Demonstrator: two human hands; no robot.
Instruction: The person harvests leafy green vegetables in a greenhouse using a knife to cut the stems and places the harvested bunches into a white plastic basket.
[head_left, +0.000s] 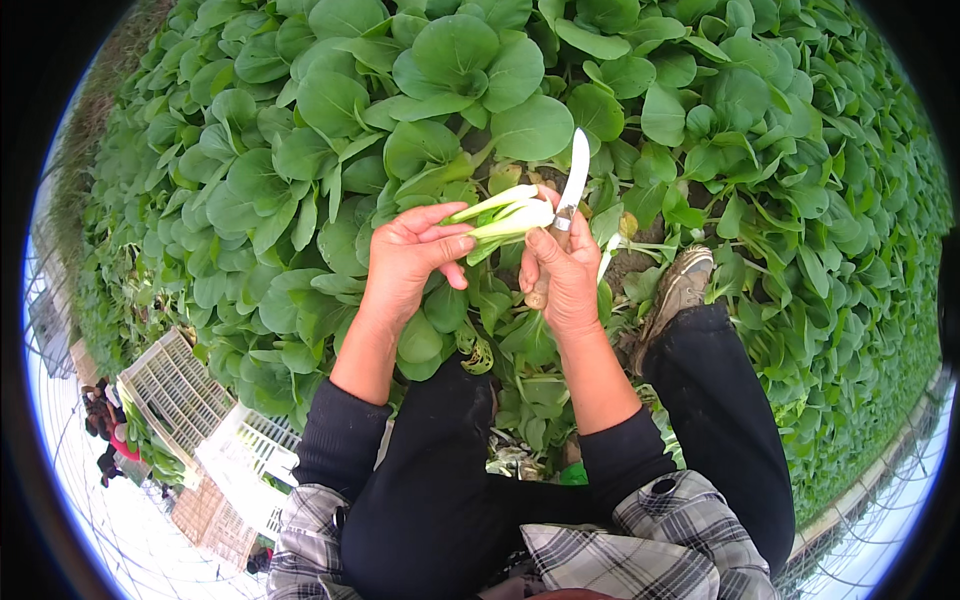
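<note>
A small leafy green plant with pale stalks lies across between my hands, its pale base toward the right and its leaves hanging underneath. My left hand grips the stalks at their left end between thumb and fingers. Against the base rests my right hand, which is closed around the wooden handle of a curved knife. The knife's blade points up, just right of the plant's base. Part of the right fingers is hidden behind the plant and the handle.
Dense leafy greens surround my hands. My shoe stands among plants on the right. Plastic crates are at the lower left, one beside cut greens. People are near the far left edge.
</note>
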